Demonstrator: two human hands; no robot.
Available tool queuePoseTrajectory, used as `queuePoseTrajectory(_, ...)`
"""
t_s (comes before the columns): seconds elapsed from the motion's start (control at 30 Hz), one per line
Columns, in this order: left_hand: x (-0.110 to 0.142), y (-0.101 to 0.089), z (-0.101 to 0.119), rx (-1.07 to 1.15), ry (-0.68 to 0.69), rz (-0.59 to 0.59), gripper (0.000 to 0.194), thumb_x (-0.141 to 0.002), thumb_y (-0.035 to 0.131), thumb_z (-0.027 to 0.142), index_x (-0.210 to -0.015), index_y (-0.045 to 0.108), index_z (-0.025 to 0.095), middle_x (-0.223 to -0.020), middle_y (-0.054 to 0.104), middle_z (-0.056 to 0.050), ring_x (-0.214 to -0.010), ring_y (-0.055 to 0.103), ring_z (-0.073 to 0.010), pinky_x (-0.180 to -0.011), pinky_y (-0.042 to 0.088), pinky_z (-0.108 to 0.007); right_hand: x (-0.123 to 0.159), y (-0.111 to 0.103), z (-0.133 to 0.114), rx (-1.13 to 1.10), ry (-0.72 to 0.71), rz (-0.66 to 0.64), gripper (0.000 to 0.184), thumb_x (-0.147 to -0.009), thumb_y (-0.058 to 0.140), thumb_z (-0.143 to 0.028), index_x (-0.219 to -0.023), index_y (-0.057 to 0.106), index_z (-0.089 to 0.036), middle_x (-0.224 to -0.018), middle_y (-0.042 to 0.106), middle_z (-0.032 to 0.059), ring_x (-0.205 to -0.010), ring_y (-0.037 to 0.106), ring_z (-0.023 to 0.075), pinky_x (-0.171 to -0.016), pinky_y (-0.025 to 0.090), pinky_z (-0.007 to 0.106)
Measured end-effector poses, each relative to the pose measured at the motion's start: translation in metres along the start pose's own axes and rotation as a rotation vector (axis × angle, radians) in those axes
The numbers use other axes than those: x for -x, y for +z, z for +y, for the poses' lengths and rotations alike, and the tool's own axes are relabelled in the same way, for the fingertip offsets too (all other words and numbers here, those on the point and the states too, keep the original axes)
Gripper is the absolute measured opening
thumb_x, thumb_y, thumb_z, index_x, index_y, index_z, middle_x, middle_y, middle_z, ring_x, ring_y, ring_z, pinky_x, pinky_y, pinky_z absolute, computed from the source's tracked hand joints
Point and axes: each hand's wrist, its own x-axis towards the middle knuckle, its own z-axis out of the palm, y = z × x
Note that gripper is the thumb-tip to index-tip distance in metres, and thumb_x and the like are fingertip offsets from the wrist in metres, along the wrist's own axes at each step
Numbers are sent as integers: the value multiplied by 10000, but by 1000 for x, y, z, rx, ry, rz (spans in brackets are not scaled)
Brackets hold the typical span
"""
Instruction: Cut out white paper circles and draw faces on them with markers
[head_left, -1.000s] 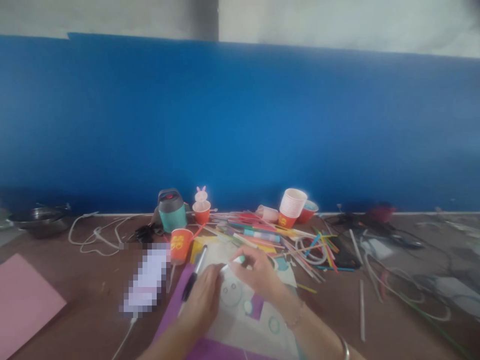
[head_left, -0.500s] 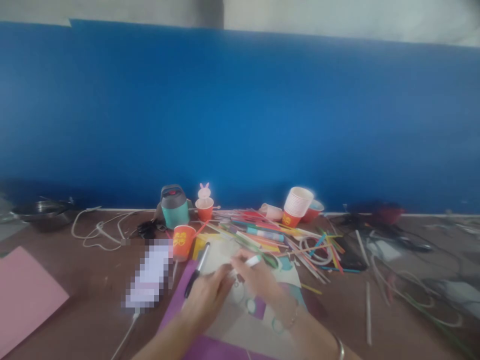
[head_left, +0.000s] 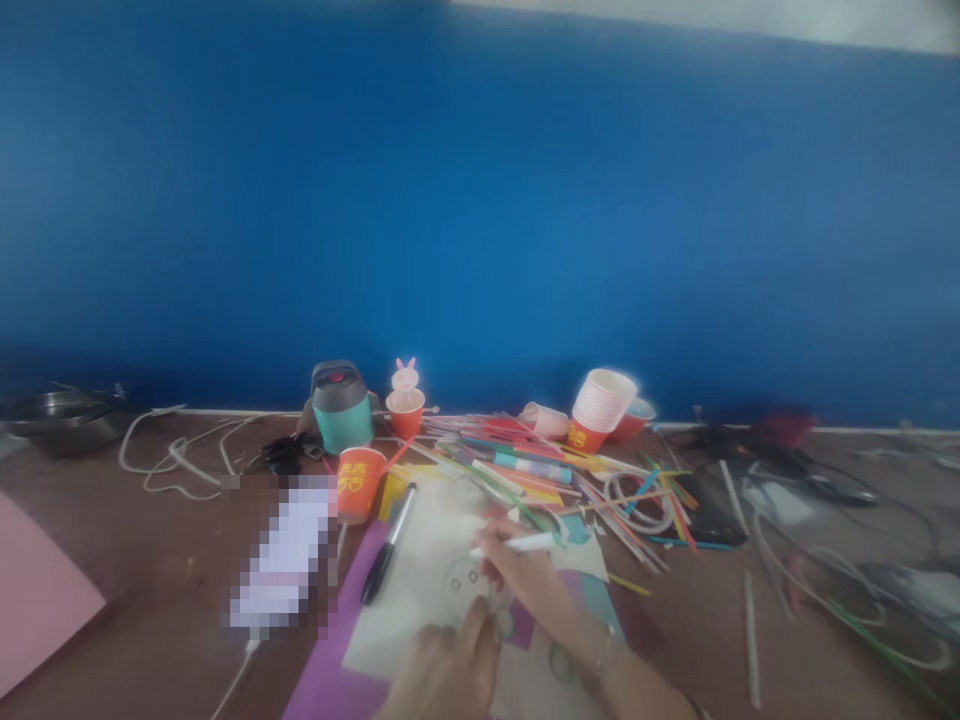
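Observation:
My right hand (head_left: 517, 570) grips a white marker (head_left: 517, 543) between thumb and fingers, held almost level just above a white sheet of paper (head_left: 409, 590). Near the bottom centre lies my left hand (head_left: 450, 660), low over the same sheet; its fingers are blurred, so I cannot tell whether they pinch anything. Between the hands, a pale round face with small circle eyes (head_left: 465, 580) shows on the paper, partly covered. A black and silver pen (head_left: 388, 548) rests along the sheet's left side. Purple paper (head_left: 330, 645) sticks out underneath.
Behind the sheet lie colourful sticks and straws (head_left: 517, 455), a glue stick (head_left: 532, 466) and stacked paper cups (head_left: 600, 405). To the left stand a red cup (head_left: 360, 485), a teal jar (head_left: 341, 415) and a blurred-out phone (head_left: 281, 555). Pink paper (head_left: 45, 590) is at far left.
My hands have come apart: the left moved down toward me, while the right, still gripping the marker, shifted slightly right. The marker has turned nearly level. My view has tilted down.

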Motion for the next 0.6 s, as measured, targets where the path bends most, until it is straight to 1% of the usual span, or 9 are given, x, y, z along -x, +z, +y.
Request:
queuePoseTrajectory(0.07,1,4,0,-47,28,18,196,-795,524,113,-930,644,189,-1013,689,-62,-395,572,-143,-328,435,-271,-2,-1,6,99,-102,17,155,-759,535,-316,-653,515,-205,-520,519,-37,-487,482,123,-493,380,238)
queuePoseTrajectory(0.13,1,4,-2,-57,40,51,170,-802,539,130,-925,640,190,-999,689,-38,-367,548,-140,-299,433,-290,-4,-3,10,170,-167,44,146,-742,535,-272,-624,472,-212,-526,501,-41,-515,483,129,-525,387,244)
queuePoseTrajectory(0.2,1,3,-4,-54,26,65,182,-814,549,157,-974,633,181,-1007,683,-34,-351,535,-134,-284,432,-300,-7,-5,13,214,-179,51,199,-751,522,-286,-589,429,-218,-514,467,-44,-512,459,131,-519,376,248)
queuePoseTrajectory(0.27,1,1,-4,-53,7,53,205,-823,543,163,-1011,624,173,-1011,678,-37,-343,533,-126,-281,427,-297,-9,-5,17,256,-188,58,239,-770,505,-312,-575,400,-222,-513,434,-45,-512,433,130,-510,361,249)
queuePoseTrajectory(0.4,0,-1,-3,-7,-8,-13,181,-827,504,126,-942,626,195,-971,675,-22,-366,553,-113,-303,414,-254,-10,-4,22,368,-229,97,208,-726,552,-273,-602,393,-220,-556,431,-50,-558,436,127,-533,360,238)
queuePoseTrajectory(0.5,0,-2,-2,0,-36,-63,210,-834,482,132,-982,619,190,-1033,659,-64,-389,565,-100,-336,413,-225,-9,-3,22,395,-231,86,224,-731,541,-278,-589,378,-219,-547,404,-56,-547,413,119,-520,345,231)
queuePoseTrajectory(0.6,0,-3,-2,-17,-60,-76,273,-821,472,129,-1052,607,183,-1108,633,-108,-398,564,-98,-347,423,-229,-8,-3,19,382,-226,87,221,-738,523,-277,-584,375,-220,-541,396,-57,-538,404,117,-510,332,232)
